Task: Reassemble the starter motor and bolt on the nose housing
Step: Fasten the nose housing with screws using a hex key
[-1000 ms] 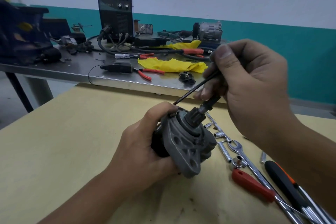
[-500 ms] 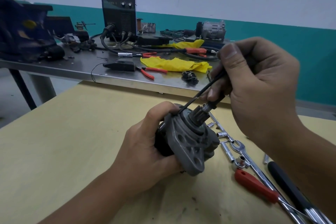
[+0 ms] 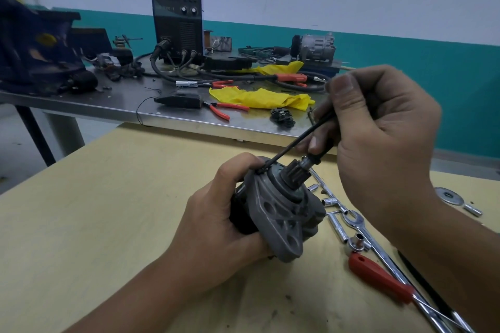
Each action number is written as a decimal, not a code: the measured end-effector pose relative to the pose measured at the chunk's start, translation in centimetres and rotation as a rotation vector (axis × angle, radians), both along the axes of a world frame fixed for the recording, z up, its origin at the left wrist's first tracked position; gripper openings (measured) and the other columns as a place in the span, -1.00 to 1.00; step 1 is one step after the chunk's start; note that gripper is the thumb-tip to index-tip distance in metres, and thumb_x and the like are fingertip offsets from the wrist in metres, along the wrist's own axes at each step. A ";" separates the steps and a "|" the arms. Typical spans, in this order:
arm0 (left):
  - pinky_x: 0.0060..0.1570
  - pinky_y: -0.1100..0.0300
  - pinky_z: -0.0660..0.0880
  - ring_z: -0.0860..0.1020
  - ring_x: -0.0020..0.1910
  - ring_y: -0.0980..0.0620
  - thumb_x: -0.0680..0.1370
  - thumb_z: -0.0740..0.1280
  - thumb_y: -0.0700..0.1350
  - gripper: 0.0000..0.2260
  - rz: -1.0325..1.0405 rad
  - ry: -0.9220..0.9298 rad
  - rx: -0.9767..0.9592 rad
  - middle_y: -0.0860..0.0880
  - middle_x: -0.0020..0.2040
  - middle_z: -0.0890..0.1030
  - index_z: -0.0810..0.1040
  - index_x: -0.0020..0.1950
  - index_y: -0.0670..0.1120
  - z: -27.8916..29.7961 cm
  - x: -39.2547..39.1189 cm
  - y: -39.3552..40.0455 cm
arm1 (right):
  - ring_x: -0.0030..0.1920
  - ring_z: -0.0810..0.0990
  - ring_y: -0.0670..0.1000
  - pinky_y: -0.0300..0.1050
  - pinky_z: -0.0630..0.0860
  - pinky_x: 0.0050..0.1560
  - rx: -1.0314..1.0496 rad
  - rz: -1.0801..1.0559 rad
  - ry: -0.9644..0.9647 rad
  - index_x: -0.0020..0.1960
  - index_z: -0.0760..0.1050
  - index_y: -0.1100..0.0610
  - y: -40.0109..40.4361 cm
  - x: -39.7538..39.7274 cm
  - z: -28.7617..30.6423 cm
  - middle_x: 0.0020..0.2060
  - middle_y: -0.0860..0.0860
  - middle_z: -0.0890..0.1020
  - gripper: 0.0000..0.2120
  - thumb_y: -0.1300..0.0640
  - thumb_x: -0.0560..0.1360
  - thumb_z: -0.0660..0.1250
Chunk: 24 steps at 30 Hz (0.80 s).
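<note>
Yellow tabletop [image 3: 108, 224], frame centre: your left hand [image 3: 216, 227] grips the starter motor [image 3: 281, 213]; right hand [image 3: 378, 138] pinches a thin driver [image 3: 295, 144] on a housing bolt—tighten next.

We are working over a pale wooden table [image 3: 81, 224], sockets [image 3: 328, 201], a wrench [image 3: 355, 222] and a red-handled screwdriver [image 3: 378, 278] lying on it at right, a steel bench [image 3: 108, 105] standing behind, carrying yellow cloth [image 3: 259, 98], red pliers [image 3: 224, 111], a black welder [image 3: 177, 24].
</note>
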<state>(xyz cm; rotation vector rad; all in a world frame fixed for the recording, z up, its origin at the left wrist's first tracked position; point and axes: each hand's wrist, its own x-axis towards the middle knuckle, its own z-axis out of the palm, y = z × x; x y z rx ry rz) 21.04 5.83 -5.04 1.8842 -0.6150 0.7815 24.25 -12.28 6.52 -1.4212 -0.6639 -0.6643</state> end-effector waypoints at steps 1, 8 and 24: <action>-0.07 -0.07 0.68 0.71 0.06 -0.03 0.36 0.65 0.16 -0.22 -0.005 0.002 -0.004 0.06 0.27 0.62 0.29 0.45 0.26 -0.1 0.1 0.0 | -0.56 0.57 0.08 0.07 0.57 -0.53 0.011 0.001 0.000 -0.07 0.48 0.23 0.0 0.0 0.0 -0.32 0.22 0.57 -0.86 0.27 0.67 0.28; -0.05 -0.10 0.67 0.69 0.10 -0.05 0.36 0.64 0.17 -0.23 -0.005 0.004 -0.007 0.06 0.27 0.62 0.30 0.45 0.26 -0.2 0.0 0.0 | -0.58 0.52 0.07 0.00 0.61 -0.49 0.023 0.014 -0.018 -0.08 0.46 0.23 0.2 0.0 0.1 -0.32 0.24 0.52 -0.86 0.29 0.67 0.27; 0.01 0.07 0.66 0.68 0.15 0.06 0.38 0.65 0.13 -0.19 0.010 -0.018 0.022 0.10 0.34 0.59 0.29 0.51 0.15 -0.7 0.1 0.1 | -0.38 0.70 0.11 -0.03 0.65 -0.38 -0.052 0.213 0.166 0.07 0.58 0.16 -0.5 -0.2 0.3 -0.24 0.15 0.72 -0.89 0.29 0.57 0.37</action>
